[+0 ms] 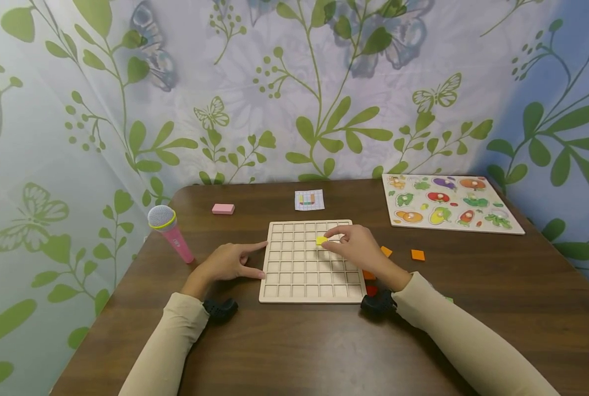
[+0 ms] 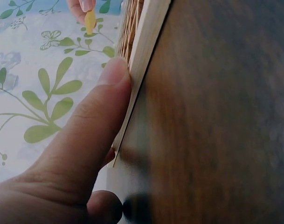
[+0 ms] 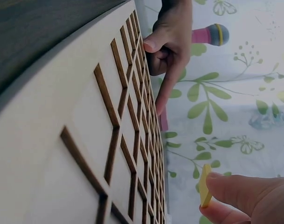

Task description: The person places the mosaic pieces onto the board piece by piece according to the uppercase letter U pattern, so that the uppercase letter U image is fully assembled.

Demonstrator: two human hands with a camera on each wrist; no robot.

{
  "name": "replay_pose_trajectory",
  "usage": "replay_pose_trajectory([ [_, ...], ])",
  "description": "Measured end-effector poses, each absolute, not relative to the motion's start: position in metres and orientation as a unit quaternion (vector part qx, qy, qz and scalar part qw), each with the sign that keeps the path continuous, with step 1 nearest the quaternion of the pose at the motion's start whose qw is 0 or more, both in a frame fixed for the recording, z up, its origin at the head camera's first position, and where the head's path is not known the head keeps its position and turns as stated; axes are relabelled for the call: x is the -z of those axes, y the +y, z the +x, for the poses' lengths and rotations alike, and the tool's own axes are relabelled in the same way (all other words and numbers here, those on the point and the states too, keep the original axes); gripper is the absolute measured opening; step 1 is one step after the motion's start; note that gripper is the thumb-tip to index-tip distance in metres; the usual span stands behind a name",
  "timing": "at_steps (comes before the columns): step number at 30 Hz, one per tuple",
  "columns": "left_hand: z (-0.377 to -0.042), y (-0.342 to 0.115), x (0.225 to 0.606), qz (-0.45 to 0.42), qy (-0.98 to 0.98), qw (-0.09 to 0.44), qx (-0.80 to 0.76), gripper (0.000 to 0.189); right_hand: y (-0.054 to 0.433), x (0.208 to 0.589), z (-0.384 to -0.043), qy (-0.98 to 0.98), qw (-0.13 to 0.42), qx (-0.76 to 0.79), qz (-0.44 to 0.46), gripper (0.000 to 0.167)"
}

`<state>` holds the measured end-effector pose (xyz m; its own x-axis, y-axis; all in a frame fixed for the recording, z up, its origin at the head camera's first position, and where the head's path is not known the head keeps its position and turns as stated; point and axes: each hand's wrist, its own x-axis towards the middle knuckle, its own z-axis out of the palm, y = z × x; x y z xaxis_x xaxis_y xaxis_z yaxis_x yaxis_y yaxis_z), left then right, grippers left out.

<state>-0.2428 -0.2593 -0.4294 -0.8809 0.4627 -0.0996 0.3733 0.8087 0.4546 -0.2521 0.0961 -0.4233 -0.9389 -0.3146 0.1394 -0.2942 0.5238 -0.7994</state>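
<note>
A pale wooden grid board [image 1: 294, 279] lies on the table, its square cells bare where they show. Between thumb and fingertip my right hand [image 1: 356, 246] pinches a yellow square tile [image 1: 321, 241] over the upper right part of the grid. In the right wrist view the yellow tile [image 3: 205, 185] is held on edge, apart from the board. My left hand [image 1: 227, 261] touches the board's left edge with thumb and index finger stretched out. The left wrist view shows the left thumb [image 2: 93, 116] against the board's side.
Orange tiles [image 1: 417, 255] and a red piece [image 1: 371, 290] lie right of the board, partly behind my right arm. Behind the board is a small pattern card [image 1: 309, 200]. A pink block [image 1: 223, 209], a toy microphone [image 1: 177, 236] and a vegetable puzzle board [image 1: 447, 203] stand around.
</note>
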Motion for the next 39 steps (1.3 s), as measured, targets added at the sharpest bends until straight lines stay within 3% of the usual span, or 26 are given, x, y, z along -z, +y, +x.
replay_pose_trajectory([
  [20,-0.243,-0.259,0.427,0.224,0.945,0.098,-0.219,0.089,0.054,0.422,-0.264,0.888,-0.011,0.422,-0.181,0.029],
  [39,-0.244,-0.259,0.431,0.219,0.946,0.100,-0.215,0.090,0.031,0.429,-0.271,0.900,0.008,0.406,-0.156,0.028],
])
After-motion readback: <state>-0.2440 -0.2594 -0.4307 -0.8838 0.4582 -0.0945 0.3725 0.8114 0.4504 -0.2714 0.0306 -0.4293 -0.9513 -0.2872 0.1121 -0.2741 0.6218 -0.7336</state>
